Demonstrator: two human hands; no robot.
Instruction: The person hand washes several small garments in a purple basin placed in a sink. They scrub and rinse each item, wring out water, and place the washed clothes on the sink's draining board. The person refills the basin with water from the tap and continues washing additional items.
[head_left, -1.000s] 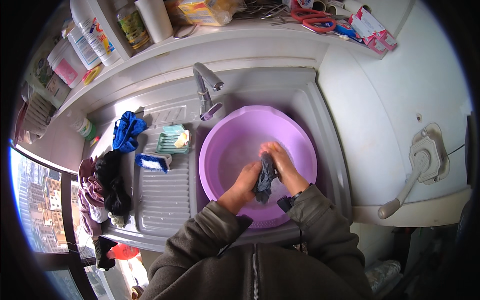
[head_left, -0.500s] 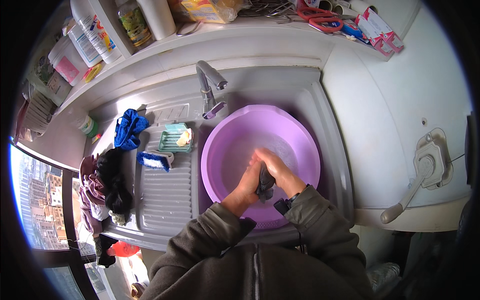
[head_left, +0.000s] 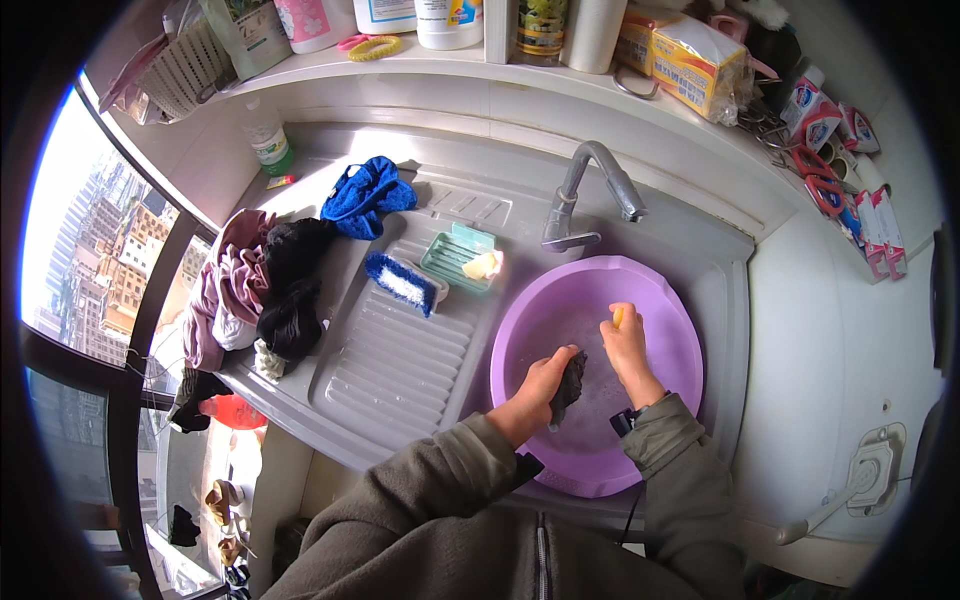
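Observation:
Over the purple basin [head_left: 680, 290] my hands are apart. My left hand [head_left: 540, 388] is closed round a wet dark grey cloth [head_left: 569, 388], small and sock-like, which hangs from the fingers. To its right, my right hand [head_left: 630, 350] is closed on a small yellow piece [head_left: 618, 316] that looks like soap; most of it is hidden by the fingers. Cloudy, slightly foamy water [head_left: 590, 440] lies in the basin below them.
The faucet [head_left: 580, 200] rises behind the basin. On the ribbed drainboard sit a green soap dish [head_left: 450, 262] with pale soap [head_left: 483, 266], a blue-and-white brush [head_left: 402, 284], a blue cloth [head_left: 366, 197] and heaped dark and mauve clothes [head_left: 290, 290]. A crowded shelf [head_left: 430, 72] runs behind.
My hands, pressed together round the cloth before, have separated; the cloth stays in the left. A yellow piece now shows in the right. The view has turned left.

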